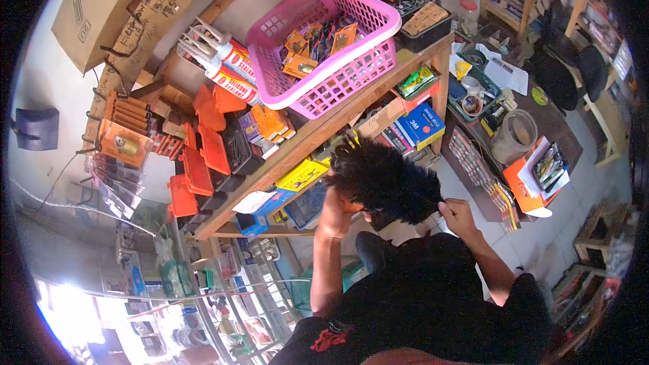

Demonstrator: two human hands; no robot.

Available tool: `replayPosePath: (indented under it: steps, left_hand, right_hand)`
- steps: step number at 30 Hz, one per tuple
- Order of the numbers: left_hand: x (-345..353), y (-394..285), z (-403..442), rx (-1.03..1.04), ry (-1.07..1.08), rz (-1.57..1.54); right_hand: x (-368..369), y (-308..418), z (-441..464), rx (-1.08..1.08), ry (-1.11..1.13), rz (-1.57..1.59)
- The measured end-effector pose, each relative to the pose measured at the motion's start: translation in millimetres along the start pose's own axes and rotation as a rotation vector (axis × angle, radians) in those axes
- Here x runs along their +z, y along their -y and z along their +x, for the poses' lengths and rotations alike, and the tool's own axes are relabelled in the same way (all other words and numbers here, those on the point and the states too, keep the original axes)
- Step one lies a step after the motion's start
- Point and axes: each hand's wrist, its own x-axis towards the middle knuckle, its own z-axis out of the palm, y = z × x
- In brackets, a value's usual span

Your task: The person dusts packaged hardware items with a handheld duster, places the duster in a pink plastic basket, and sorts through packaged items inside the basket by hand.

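Note:
A bushy black duster (389,179) spreads in front of my chest, below the wooden shelf edge. My left hand (332,215) is closed at its left end, beside a small orange part; the duster hides some of my fingers. Off the duster's right end, my right hand (458,217) is a closed fist, and what it may hold cannot be made out. Just beyond the duster, a blue box (420,125) and a yellow box (303,174) sit under the shelf top.
On the wooden shelf (324,138) stand a pink basket (351,71) of small packets, white-and-red tubes (233,74) and orange bins (196,169). To the right, a low table (564,132) bears a clear tub (515,135) and an orange box (524,179). Wooden racks stand at far right.

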Motion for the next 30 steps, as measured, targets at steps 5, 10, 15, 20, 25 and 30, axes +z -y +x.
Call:
replayPosePath:
  steps: [5, 10, 15, 20, 25, 30]
  left_hand:
    - [-17, 26, 5, -0.143, 0.032, 0.014]
    - [5, -27, 13, 0.039, -0.059, -0.08]
    - [20, 13, 10, -0.09, 0.112, 0.064]
    - [28, 7, 12, -0.128, 0.15, 0.068]
    - [16, -7, 14, -0.119, 0.153, -0.056]
    - [15, 40, 3, -0.173, 0.261, 0.114]
  right_hand:
    - [-8, 27, 2, -0.02, 0.04, -0.012]
    - [-10, 11, -6, -0.021, 0.023, -0.036]
    - [-13, 34, -5, -0.141, -0.078, -0.046]
    - [-18, 52, 9, -0.298, -0.186, -0.09]
    - [-29, 50, -7, -0.247, -0.128, -0.028]
    - [-29, 63, -6, -0.279, -0.094, -0.072]
